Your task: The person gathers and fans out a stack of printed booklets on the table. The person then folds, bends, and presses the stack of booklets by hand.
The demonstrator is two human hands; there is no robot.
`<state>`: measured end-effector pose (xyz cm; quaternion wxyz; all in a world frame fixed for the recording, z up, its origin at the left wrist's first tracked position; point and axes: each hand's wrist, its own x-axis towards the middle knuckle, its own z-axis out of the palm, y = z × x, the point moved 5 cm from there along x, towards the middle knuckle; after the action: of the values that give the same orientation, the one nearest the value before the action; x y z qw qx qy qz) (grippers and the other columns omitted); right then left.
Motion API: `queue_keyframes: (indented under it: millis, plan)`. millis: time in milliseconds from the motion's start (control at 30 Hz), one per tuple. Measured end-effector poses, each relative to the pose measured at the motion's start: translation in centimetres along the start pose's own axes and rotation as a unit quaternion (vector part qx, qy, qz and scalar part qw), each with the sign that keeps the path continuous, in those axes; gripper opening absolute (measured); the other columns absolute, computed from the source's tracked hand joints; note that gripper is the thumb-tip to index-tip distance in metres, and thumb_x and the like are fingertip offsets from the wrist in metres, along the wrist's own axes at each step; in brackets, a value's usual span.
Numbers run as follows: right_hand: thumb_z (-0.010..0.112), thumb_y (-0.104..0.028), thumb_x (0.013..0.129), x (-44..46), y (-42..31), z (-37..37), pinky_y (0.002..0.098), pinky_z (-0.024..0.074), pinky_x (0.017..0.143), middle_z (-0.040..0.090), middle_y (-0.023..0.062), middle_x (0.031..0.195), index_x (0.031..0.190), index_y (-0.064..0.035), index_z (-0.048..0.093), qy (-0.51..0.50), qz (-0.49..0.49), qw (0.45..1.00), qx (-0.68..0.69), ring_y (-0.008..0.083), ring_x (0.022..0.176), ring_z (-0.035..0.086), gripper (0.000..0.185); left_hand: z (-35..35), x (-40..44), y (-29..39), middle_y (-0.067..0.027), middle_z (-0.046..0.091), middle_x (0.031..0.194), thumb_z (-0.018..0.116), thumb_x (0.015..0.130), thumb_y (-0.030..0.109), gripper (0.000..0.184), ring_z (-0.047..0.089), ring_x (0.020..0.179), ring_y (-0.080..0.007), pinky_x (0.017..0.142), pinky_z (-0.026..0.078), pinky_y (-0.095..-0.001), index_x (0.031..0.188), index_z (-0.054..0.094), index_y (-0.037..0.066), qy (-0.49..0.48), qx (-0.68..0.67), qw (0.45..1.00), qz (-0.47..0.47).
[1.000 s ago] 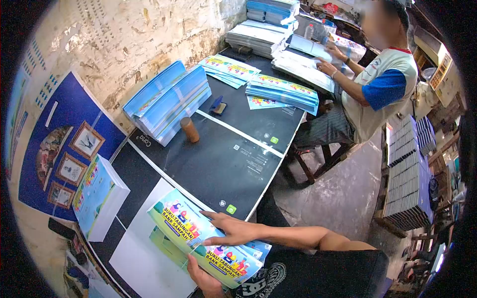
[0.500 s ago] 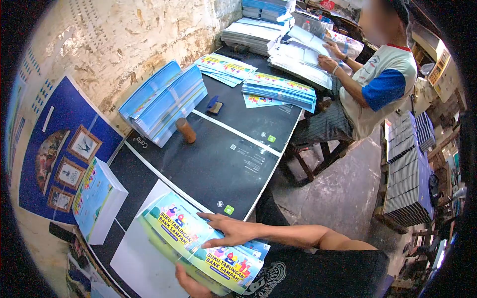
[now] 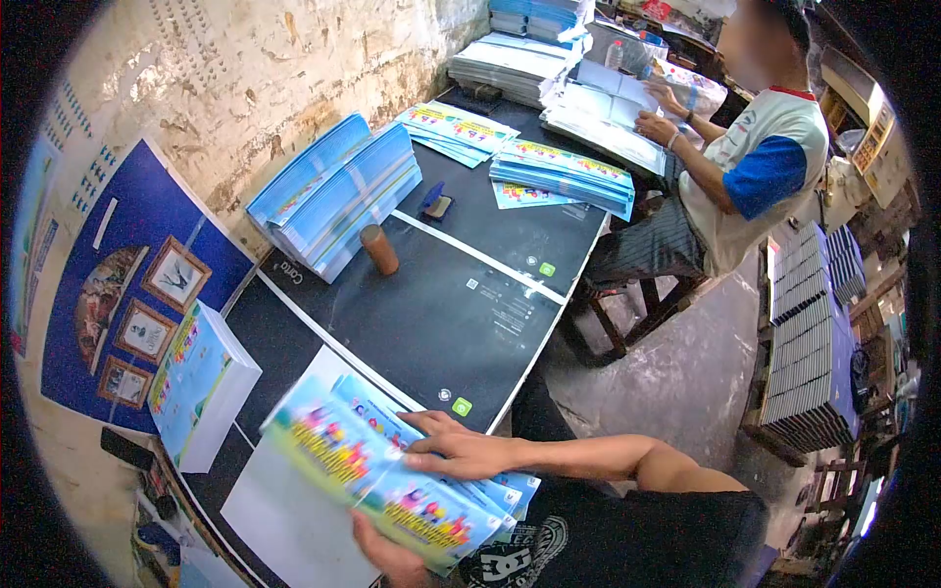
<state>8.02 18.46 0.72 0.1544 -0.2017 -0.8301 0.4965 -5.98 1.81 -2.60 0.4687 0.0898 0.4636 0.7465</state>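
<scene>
My left hand (image 3: pixel 390 551) holds the near edge of a printed cover sheet (image 3: pixel 338 446), its thumb on top and its other fingers hidden underneath. The sheet, blurred by motion, shows colourful figures and yellow lettering. My right hand (image 3: pixel 466 449) lies over the far side of the sheet and the blue covers (image 3: pixel 358 392) fanned out beneath it, thumb and index finger apart. Under these covers is a large white sheet (image 3: pixel 284 510) on the black tabletop (image 3: pixel 441 304).
A brown cylinder (image 3: pixel 378 250) and a small blue tool (image 3: pixel 437 201) stand mid-table. Blue stacks (image 3: pixel 338 201) are near the wall, another stack (image 3: pixel 211 387) at left, more covers (image 3: pixel 564 174) at the back. A seated person (image 3: pixel 755 176) handles white sheets (image 3: pixel 608 122).
The top printed sheet has shifted and turned, uncovering blue covers along its far side. My left hand has moved slightly with it; my right hand stays nearly in place. The other person's papers have shifted.
</scene>
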Motion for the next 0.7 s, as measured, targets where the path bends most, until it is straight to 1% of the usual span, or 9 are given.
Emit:
queue_keyframes:
  millis: [200, 233, 300, 400, 467, 500, 567, 600, 700]
  plan:
    - [0.066, -0.053, 0.095, -0.8, -0.1, -0.5, 0.0532, 0.0197, 0.122, 0.021, 0.0373, 0.16, 0.136, 0.0073, 0.057, -0.01, 0.041, 0.996, 0.079, 0.0489, 0.15, 0.017, 0.074, 1.2, 0.1, -3.1, -0.0211, 0.059, 0.131, 0.055, 0.101, 0.051, 0.07, 0.063, 0.115, -0.0331, 0.1, 0.051, -0.0495, 0.147, 0.042, 0.0, 0.029, -0.033, 0.996, -0.072]
    - [0.066, -0.053, 0.095, -0.9, -0.1, -0.5, 0.0528, 0.0197, 0.122, 0.021, 0.0371, 0.16, 0.137, 0.0071, 0.057, -0.011, 0.037, 0.996, 0.074, 0.0486, 0.15, 0.017, 0.074, 1.4, -0.3, -1.6, -0.0211, 0.06, 0.13, 0.055, 0.1, 0.051, 0.07, 0.063, 0.114, -0.0338, 0.099, 0.051, -0.05, 0.146, 0.043, -0.001, -0.003, 0.188, 0.982, 0.027]
    - [0.066, -0.053, 0.095, -0.9, -0.2, -0.5, 0.0521, 0.0196, 0.123, 0.021, 0.0368, 0.16, 0.137, 0.0067, 0.056, -0.012, 0.028, 0.997, 0.064, 0.0481, 0.151, 0.017, 0.074, 2.6, -1.6, 0.7, -0.0212, 0.061, 0.128, 0.056, 0.099, 0.052, 0.071, 0.064, 0.111, -0.0352, 0.098, 0.051, -0.0509, 0.145, 0.044, -0.001, -0.069, 0.586, 0.78, 0.21]
    - [0.066, -0.054, 0.095, -0.6, 0.1, -0.3, 0.0517, 0.0193, 0.123, 0.021, 0.0357, 0.16, 0.137, 0.0058, 0.057, -0.008, 0.005, 0.997, 0.082, 0.0478, 0.15, 0.018, 0.074, 0.5, -0.5, 1.0, -0.0209, 0.057, 0.137, 0.047, 0.098, 0.058, 0.076, 0.06, 0.118, -0.0385, 0.101, 0.048, -0.0549, 0.149, 0.041, 0.003, -0.045, 0.242, 0.967, 0.065]
    - [0.068, -0.052, 0.093, -0.6, 0.4, -0.4, 0.0526, 0.0213, 0.122, 0.024, 0.0355, 0.159, 0.142, 0.0045, 0.052, -0.017, 0.011, 0.997, 0.078, 0.0484, 0.149, 0.02, 0.076, -0.5, -1.2, 0.0, -0.0195, 0.051, 0.146, 0.039, 0.1, 0.061, 0.076, 0.055, 0.125, -0.0395, 0.105, 0.045, -0.0542, 0.153, 0.037, 0.006, 0.051, -0.098, 0.992, -0.069]
    - [0.069, -0.051, 0.093, -0.6, 0.6, -0.4, 0.053, 0.0223, 0.122, 0.025, 0.0354, 0.158, 0.144, 0.0039, 0.049, -0.022, 0.015, 0.997, 0.076, 0.0487, 0.149, 0.021, 0.077, -0.9, -1.5, 2.5, -0.0222, 0.052, 0.142, 0.044, 0.101, 0.058, 0.072, 0.057, 0.121, -0.0401, 0.101, 0.048, -0.0563, 0.15, 0.041, 0.006, -0.001, 0.121, 0.992, 0.026]
    - [0.071, -0.044, 0.091, -0.9, 2.0, 0.2, 0.0562, 0.0262, 0.12, 0.027, 0.0342, 0.158, 0.152, -0.0042, 0.041, 0.051, -0.021, 0.998, 0.021, 0.0508, 0.147, 0.024, 0.079, -4.0, -3.2, 5.8, -0.0277, 0.056, 0.134, 0.053, 0.102, 0.051, 0.062, 0.061, 0.113, -0.0413, 0.095, 0.052, -0.0604, 0.145, 0.048, 0.006, -0.102, 0.525, 0.82, 0.207]
    - [0.073, -0.041, 0.09, -1.0, 2.4, 0.4, 0.0578, 0.0282, 0.119, 0.028, 0.0336, 0.157, 0.156, -0.0082, 0.037, 0.087, -0.039, 0.995, -0.006, 0.0519, 0.146, 0.025, 0.081, -11.4, -3.8, 2.3, -0.0247, 0.062, 0.125, 0.061, 0.101, 0.043, 0.053, 0.063, 0.111, -0.0382, 0.091, 0.054, -0.0574, 0.136, 0.057, 0.003, 0.161, 0.144, 0.966, 0.142]
    - [0.075, -0.036, 0.088, -1.0, 1.0, 0.4, 0.0588, 0.0321, 0.116, 0.03, 0.0309, 0.157, 0.161, -0.0226, 0.026, 0.056, -0.031, 0.986, -0.153, 0.0509, 0.145, 0.028, 0.089, -14.5, -2.8, 2.2, -0.0263, 0.061, 0.128, 0.056, 0.104, 0.042, 0.053, 0.064, 0.109, -0.0359, 0.081, 0.057, -0.0573, 0.138, 0.054, 0.001, 0.218, 0.314, 0.866, 0.322]
